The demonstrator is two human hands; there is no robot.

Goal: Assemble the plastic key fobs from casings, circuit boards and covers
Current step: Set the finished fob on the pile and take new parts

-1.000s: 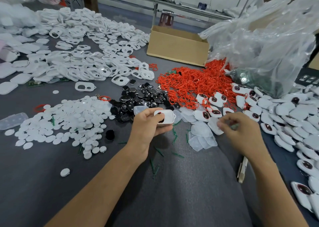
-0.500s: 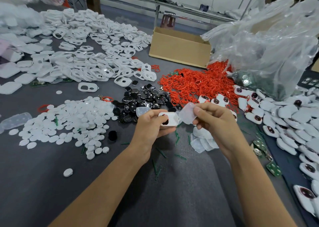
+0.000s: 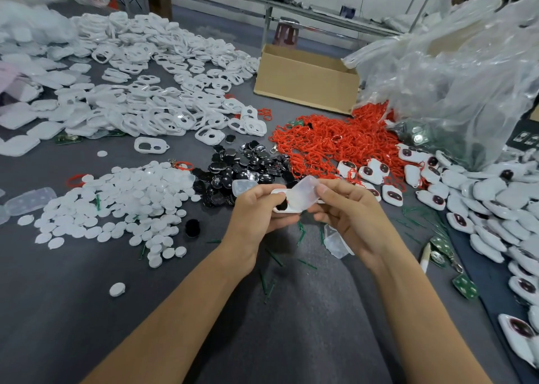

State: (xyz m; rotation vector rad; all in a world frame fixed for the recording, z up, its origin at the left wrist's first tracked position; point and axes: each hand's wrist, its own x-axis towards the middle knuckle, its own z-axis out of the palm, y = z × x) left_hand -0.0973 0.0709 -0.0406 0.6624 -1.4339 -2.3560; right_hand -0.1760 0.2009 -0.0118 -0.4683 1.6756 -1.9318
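Casing (image 3: 282, 210), gripped by the left hand (image 3: 256, 214) just above the counter (image 3: 291, 319), faces upward so the right hand (image 3: 350, 217), pinching the clear cover (image 3: 304, 192) at a tilt, can probably seat one edge first.

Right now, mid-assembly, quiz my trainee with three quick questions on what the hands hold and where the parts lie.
1. True or false: the left hand holds a white casing.
2. The right hand fingers pinch: A) a red ring, B) a translucent cover, C) a circuit board.
3. Fill in: the pile of red rings lies next to the ______ box.

Key: 1 true; 2 B; 3 cardboard.
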